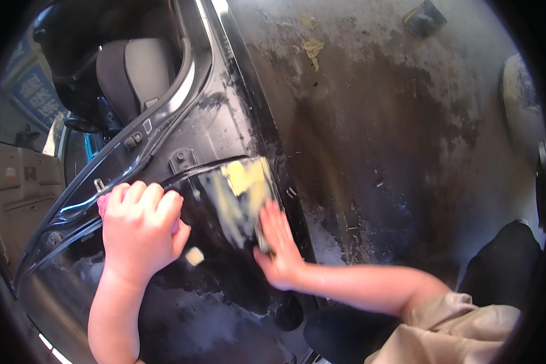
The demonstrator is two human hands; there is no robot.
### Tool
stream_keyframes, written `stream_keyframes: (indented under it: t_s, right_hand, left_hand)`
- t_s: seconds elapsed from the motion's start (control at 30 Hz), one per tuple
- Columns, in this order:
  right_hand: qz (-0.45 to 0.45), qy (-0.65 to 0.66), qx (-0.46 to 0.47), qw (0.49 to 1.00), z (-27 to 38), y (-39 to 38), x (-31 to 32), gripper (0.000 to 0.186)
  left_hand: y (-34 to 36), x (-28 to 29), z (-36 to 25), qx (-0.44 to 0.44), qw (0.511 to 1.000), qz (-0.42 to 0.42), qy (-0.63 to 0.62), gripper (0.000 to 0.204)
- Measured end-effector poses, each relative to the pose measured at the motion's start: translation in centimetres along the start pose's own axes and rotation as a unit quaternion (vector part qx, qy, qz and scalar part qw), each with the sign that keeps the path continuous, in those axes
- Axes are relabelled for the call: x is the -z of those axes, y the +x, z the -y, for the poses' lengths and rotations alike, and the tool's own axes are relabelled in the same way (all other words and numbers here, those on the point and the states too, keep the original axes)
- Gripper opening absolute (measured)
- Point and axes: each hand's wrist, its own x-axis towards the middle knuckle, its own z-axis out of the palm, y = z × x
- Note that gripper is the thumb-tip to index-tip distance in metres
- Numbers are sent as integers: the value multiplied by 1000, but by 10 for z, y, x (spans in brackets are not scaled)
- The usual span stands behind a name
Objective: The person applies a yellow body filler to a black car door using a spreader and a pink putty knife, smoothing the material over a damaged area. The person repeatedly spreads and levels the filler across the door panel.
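Observation:
A black car body panel (224, 291) lies under both hands, with a patch of yellow filler (239, 176) and pale smears along its edge. My right hand (278, 246) presses flat against that edge, just below the filler, with its fingers stretched out. A thin pale strip shows beside its palm; I cannot make out what it is. On the left, my left hand (141, 221) is closed in a fist at the door opening. Pink cloth-like material (103, 205) pokes out of this fist. Between the hands, a small cream-coloured block (195, 256) rests on the panel.
Beyond the door opening, a grey and black car seat (145, 70) is visible. The stained floor (370, 139) at right bears a crumpled yellowish scrap (313, 48) and a dark flat block (425, 19). A pale round object (522, 103) stands at the far right.

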Motion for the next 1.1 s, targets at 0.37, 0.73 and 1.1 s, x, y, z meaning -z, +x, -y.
stream_keyframes:
  t_s: [0.37,0.73,1.1]
  right_hand:
    - [-27,-13,30,999,3,16,-2,99]
    - [-15,-22,4,1000,30,29,2,94]
    - [35,-38,66,996,36,41,5,105]
  left_hand:
    - [2,3,-1,-4,1000,28,14,23]
    - [6,-2,-5,-37,999,13,-38,20]
    - [9,-1,7,-4,997,-4,-71,20]
